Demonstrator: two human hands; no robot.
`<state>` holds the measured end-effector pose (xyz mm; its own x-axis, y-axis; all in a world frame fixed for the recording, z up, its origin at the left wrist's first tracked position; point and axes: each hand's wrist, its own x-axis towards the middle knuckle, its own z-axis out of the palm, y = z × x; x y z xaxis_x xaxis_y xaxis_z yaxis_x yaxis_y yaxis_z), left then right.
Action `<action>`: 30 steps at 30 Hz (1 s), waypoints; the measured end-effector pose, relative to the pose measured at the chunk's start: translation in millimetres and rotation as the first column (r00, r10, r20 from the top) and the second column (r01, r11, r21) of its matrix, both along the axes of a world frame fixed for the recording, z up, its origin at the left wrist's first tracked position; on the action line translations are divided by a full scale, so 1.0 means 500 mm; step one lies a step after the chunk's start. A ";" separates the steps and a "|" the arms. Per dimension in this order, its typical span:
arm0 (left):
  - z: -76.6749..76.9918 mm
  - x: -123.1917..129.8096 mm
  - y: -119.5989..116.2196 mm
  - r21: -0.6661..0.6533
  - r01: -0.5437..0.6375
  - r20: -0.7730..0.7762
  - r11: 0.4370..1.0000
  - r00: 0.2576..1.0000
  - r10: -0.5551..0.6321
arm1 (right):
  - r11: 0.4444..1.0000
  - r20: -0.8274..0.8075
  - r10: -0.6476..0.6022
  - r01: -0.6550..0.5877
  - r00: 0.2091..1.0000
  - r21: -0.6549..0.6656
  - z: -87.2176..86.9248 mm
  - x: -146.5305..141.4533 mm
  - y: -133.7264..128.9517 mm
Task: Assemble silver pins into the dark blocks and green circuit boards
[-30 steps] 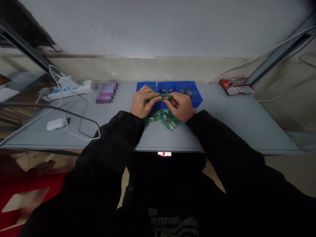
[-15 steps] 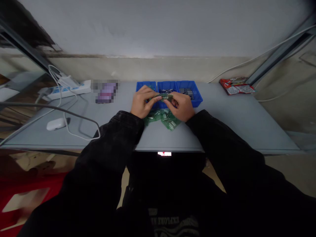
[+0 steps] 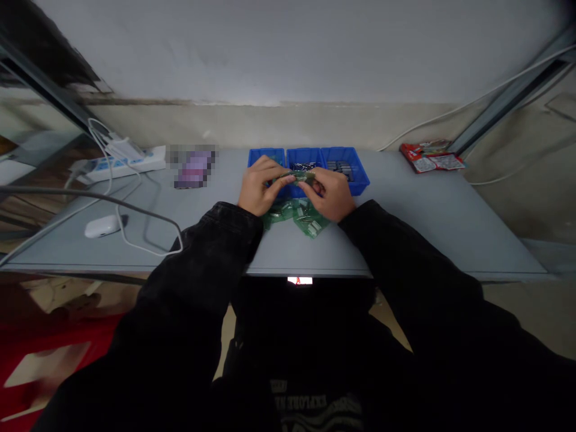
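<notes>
Between my two hands, in front of the blue bins, is a small green plastic bag (image 3: 302,176). My left hand (image 3: 260,187) pinches its left end and my right hand (image 3: 332,193) pinches its right end. Below them on the table lie a green bag with metal pieces (image 3: 310,219) and another green bag (image 3: 279,213), partly under my left hand. Behind are a left blue bin (image 3: 266,153), a middle blue bin (image 3: 304,155) holding small dark metal parts, and a right blue bin (image 3: 361,179) with grey cylindrical pieces.
A white power strip (image 3: 153,161) with cables and a purple blurred item (image 3: 195,170) are at the back left. A white earphone case (image 3: 102,226) lies nearer, beside a looping cable. At the back right is a red packet (image 3: 431,158).
</notes>
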<state>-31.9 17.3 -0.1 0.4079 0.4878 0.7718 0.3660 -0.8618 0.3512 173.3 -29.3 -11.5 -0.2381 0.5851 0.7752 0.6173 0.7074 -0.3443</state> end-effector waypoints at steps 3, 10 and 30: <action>0.001 0.000 -0.001 0.000 0.000 -0.002 1.000 1.000 0.000 | 1.000 0.013 0.001 -0.001 1.000 -0.017 -0.001 0.002 0.001; 0.004 -0.001 -0.004 0.004 0.045 0.020 0.999 0.999 -0.046 | 1.000 -0.011 0.025 -0.025 1.000 0.008 -0.006 0.006 0.009; 0.009 0.001 -0.008 -0.041 -0.006 -0.036 0.999 0.999 0.005 | 1.000 -0.042 0.013 -0.014 0.999 -0.024 -0.004 0.004 0.006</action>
<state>-31.3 13.4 4.3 0.4320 0.5212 0.7360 0.3834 -0.8448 0.3732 175.2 -26.2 -13.7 -0.2139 0.6009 0.7702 0.5926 0.7066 -0.3867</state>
